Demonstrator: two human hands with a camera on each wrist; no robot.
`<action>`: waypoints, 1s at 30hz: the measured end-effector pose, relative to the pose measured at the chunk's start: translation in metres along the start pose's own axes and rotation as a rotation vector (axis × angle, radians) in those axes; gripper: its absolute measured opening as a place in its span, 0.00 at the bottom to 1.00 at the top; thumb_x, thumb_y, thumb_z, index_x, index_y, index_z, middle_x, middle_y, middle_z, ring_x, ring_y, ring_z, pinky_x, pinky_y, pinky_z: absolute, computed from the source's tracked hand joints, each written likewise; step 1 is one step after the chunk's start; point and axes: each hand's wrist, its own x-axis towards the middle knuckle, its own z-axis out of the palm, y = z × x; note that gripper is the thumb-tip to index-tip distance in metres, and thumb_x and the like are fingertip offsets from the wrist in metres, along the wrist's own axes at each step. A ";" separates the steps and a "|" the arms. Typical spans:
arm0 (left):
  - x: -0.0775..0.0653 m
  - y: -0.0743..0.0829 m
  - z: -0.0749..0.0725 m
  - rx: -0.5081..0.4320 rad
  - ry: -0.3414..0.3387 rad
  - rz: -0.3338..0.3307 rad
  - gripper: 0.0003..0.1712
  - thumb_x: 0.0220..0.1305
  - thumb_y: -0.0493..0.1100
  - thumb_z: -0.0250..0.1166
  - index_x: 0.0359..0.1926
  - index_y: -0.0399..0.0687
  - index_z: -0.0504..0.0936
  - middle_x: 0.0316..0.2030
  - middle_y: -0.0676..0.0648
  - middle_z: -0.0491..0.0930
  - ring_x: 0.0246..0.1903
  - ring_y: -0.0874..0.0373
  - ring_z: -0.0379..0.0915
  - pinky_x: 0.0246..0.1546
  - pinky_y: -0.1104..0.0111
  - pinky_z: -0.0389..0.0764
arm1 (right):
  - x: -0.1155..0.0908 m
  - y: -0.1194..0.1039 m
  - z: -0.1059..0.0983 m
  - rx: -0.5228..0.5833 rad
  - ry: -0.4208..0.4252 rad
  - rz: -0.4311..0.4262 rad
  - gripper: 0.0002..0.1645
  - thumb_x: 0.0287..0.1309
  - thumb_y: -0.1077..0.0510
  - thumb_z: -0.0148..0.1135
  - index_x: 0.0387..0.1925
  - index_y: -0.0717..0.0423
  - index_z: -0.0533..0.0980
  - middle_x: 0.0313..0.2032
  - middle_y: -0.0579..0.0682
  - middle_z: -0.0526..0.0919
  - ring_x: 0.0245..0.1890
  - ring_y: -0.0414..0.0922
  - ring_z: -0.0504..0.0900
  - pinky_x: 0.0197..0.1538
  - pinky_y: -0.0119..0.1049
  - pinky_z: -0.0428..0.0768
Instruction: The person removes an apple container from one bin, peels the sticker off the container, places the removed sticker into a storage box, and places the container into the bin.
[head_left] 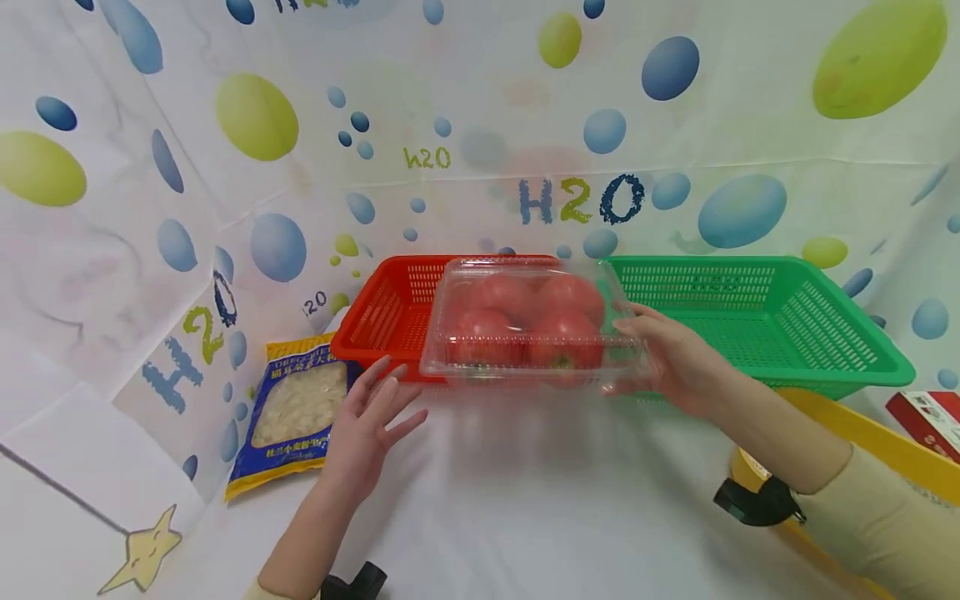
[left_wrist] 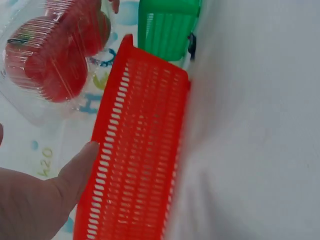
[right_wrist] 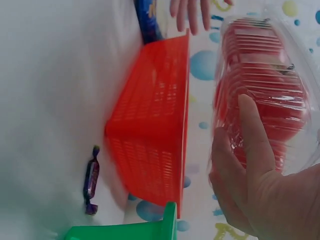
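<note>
My right hand [head_left: 663,354] grips the right end of a clear plastic box [head_left: 435,354] holding several red tomatoes [head_left: 566,337]. Its fingers [right_wrist: 255,127] lie along the box's side in the right wrist view. The box is raised over the front of the red basket [head_left: 386,304] and overlaps the green basket's left end. My left hand [head_left: 363,433], fingers spread, holds nothing and hovers by the red basket's front left corner, apart from the box. Only part of that hand, with its thumb [left_wrist: 80,170], shows in the left wrist view.
The green basket [head_left: 840,358] stands right of the red one. A blue and yellow bag [head_left: 296,417] leans at left. At lower right are a yellow container [head_left: 847,425] and a red and white box [head_left: 926,421]. A purple-wrapped candy [right_wrist: 91,180] lies near the baskets.
</note>
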 end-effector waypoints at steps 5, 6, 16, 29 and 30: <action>0.010 -0.004 -0.014 -0.063 0.100 -0.021 0.37 0.77 0.51 0.56 0.79 0.52 0.51 0.72 0.44 0.64 0.64 0.48 0.72 0.54 0.58 0.81 | 0.031 -0.007 0.004 0.040 0.011 -0.027 0.40 0.71 0.48 0.54 0.76 0.51 0.51 0.69 0.55 0.58 0.65 0.57 0.62 0.48 0.48 0.85; 0.011 -0.005 -0.016 -0.083 0.120 -0.034 0.37 0.77 0.51 0.56 0.79 0.52 0.50 0.72 0.45 0.63 0.65 0.48 0.71 0.54 0.59 0.81 | 0.038 -0.007 0.005 0.050 0.016 -0.025 0.39 0.71 0.48 0.54 0.76 0.52 0.52 0.68 0.54 0.59 0.64 0.56 0.63 0.47 0.48 0.85; 0.030 -0.005 -0.030 -0.376 0.296 -0.080 0.37 0.78 0.45 0.55 0.80 0.58 0.50 0.72 0.48 0.63 0.68 0.48 0.66 0.58 0.57 0.76 | 0.101 -0.014 0.014 0.133 0.033 0.013 0.35 0.71 0.48 0.56 0.72 0.47 0.56 0.65 0.53 0.62 0.62 0.58 0.68 0.45 0.47 0.86; 0.049 -0.009 -0.036 -0.480 0.377 -0.058 0.36 0.76 0.46 0.57 0.79 0.60 0.54 0.68 0.48 0.69 0.61 0.51 0.74 0.53 0.60 0.81 | 0.157 -0.024 0.030 0.117 0.032 0.037 0.30 0.69 0.48 0.60 0.67 0.49 0.63 0.61 0.54 0.72 0.54 0.58 0.79 0.49 0.49 0.85; 0.049 -0.009 -0.036 -0.495 0.376 -0.056 0.37 0.76 0.46 0.58 0.79 0.60 0.53 0.68 0.48 0.69 0.61 0.51 0.74 0.52 0.60 0.81 | 0.160 -0.024 0.032 0.114 0.027 0.041 0.30 0.70 0.48 0.59 0.67 0.49 0.63 0.62 0.55 0.72 0.54 0.59 0.79 0.49 0.50 0.84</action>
